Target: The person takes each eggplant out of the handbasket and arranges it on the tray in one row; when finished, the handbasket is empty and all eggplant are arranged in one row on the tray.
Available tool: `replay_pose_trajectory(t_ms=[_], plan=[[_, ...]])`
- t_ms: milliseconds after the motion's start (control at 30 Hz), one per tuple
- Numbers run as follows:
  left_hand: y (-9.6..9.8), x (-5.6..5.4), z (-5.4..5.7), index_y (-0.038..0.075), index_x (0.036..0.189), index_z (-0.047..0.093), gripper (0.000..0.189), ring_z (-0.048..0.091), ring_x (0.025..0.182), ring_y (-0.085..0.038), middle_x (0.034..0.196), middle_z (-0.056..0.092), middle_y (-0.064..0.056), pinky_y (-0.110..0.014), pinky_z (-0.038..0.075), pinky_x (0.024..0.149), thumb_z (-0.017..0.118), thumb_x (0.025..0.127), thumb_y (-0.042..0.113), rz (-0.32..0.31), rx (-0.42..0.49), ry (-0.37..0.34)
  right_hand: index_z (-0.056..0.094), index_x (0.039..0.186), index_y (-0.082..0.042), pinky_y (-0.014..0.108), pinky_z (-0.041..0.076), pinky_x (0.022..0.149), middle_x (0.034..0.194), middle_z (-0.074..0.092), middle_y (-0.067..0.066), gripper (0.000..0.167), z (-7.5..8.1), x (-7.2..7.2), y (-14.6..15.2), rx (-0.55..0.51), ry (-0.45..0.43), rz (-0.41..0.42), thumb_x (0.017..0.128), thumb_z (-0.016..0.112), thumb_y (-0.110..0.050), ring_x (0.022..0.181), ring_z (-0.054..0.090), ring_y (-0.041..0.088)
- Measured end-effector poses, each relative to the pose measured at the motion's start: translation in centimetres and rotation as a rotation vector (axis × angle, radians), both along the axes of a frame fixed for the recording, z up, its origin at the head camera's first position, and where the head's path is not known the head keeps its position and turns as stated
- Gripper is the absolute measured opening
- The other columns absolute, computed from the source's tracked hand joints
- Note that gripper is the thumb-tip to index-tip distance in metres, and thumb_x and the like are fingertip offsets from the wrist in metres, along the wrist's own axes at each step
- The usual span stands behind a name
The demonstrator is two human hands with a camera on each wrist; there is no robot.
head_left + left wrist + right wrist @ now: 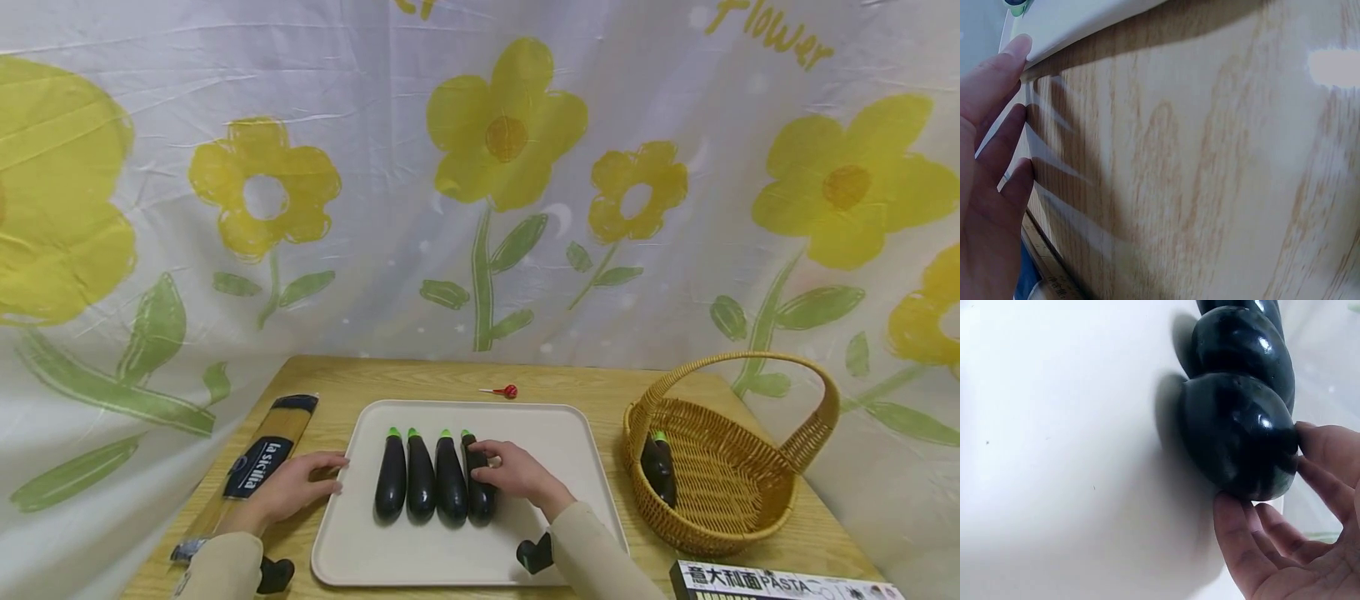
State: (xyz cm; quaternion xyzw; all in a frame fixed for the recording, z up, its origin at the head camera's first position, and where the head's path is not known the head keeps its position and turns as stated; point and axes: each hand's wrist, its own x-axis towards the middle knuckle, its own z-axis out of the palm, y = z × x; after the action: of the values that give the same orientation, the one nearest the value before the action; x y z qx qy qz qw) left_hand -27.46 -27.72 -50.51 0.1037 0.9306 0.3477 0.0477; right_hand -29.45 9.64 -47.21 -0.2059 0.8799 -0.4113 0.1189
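Observation:
Several dark eggplants (pixel 421 483) with green stem ends lie side by side on a pale tray (pixel 547 467). My right hand (pixel 517 471) holds the rightmost eggplant (pixel 480 492) near its upper part. In the right wrist view, the fingertips (pixel 1230 509) of the right hand (pixel 1297 550) touch that eggplant (pixel 1241 437) from two sides. My left hand (pixel 296 483) is at the tray's left edge, its fingers loosely bent and reaching to the rim. In the left wrist view, the left hand (pixel 991 162) has its fingers spread beside the tray edge (pixel 1079 25) and grips nothing.
A wicker basket (pixel 720 533) with dark eggplant inside stands at the right, its handle arching up. A pasta pack (pixel 262 458) lies left of the tray. A pasta box (pixel 780 581) is at the lower right. Behind the tray lies a red lollipop (pixel 510 391).

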Motion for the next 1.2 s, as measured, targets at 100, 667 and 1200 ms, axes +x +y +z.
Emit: replay_pose_trajectory(t_ms=[100,667,1200], plan=[[0.0,0.0,0.1,0.011,0.121,0.068,0.035,0.045,0.13,-0.044,0.136,0.057,-0.018,-0.063,0.034,0.107,0.073,0.088,0.022,0.003,0.001,-0.005,0.062,0.128,-0.005,0.046,0.05,0.087,0.122,0.059,0.022,0.042,-0.1,0.1,0.0,-0.01,-0.007,-0.007,0.089,0.069,-0.018,0.099,0.06,0.03],[-0.1,0.3,0.1,0.009,0.12,0.068,0.036,0.046,0.128,-0.045,0.134,0.057,-0.02,-0.063,0.036,0.105,0.074,0.087,0.024,-0.029,0.006,0.031,0.058,0.133,-0.005,0.044,0.055,0.087,0.137,0.052,0.02,0.044,-0.2,1.9,2.7,-0.117,-0.021,0.005,0.092,0.066,-0.019,0.115,0.06,0.039],[0.1,0.4,0.5,0.008,0.12,0.068,0.035,0.046,0.128,-0.045,0.133,0.058,-0.021,-0.063,0.036,0.105,0.073,0.087,0.021,-0.029,0.015,0.029,0.06,0.131,-0.019,0.03,0.053,0.086,0.137,0.055,0.01,0.037,5.3,8.1,15.0,-0.058,-0.034,-0.01,0.097,0.061,-0.033,0.115,0.059,0.029]])
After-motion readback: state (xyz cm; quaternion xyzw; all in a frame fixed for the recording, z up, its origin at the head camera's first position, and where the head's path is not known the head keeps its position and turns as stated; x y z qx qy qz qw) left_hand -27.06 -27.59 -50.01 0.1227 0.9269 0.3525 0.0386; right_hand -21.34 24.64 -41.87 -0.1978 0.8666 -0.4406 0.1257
